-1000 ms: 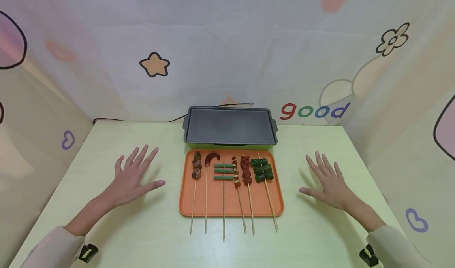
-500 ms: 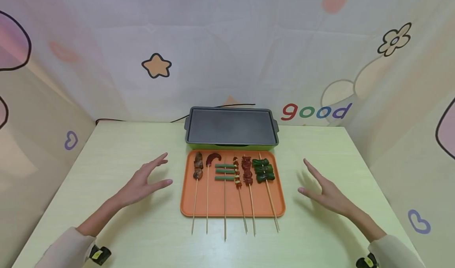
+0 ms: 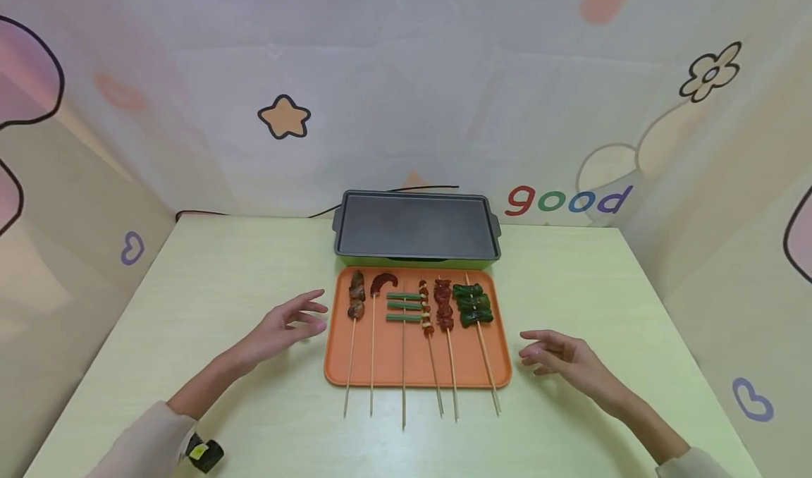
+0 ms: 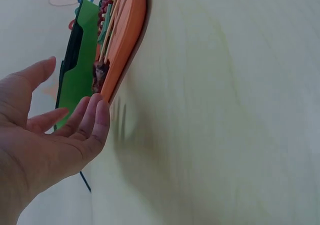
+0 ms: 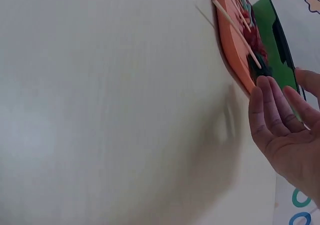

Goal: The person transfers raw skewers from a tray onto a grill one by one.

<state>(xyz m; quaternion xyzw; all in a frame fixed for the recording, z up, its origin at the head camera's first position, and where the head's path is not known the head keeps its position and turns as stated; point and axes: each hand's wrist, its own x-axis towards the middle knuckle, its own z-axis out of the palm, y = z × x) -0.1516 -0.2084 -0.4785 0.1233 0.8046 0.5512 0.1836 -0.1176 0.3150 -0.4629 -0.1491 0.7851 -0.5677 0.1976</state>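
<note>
An orange tray (image 3: pixel 387 358) lies mid-table with several skewers side by side, their sticks poking past its near edge. From left to right they carry brown chunks (image 3: pixel 357 296), a curled dark-red piece (image 3: pixel 383 282), green stalks (image 3: pixel 402 306), small red and pale pieces (image 3: pixel 425 309), red meat (image 3: pixel 443 304) and folded green leaves (image 3: pixel 473 304). My left hand (image 3: pixel 279 331) hovers just off the tray's left edge, fingers loosely bent around nothing. Off the right edge is my right hand (image 3: pixel 571 365), also holding nothing, its fingers relaxed. Both palms show in the wrist views.
Directly behind the tray stands a grill (image 3: pixel 417 225) with a flat dark plate and green base. A black cable (image 3: pixel 323 211) runs behind it along the wall. Printed cloth (image 3: pixel 406 111) encloses the pale table (image 3: pixel 254 266) at the back and sides.
Both hands have come inward toward the tray's sides, the right one also nearer the front. Their spread fingers have drawn together and bent loosely. Tray, skewers and grill stay put.
</note>
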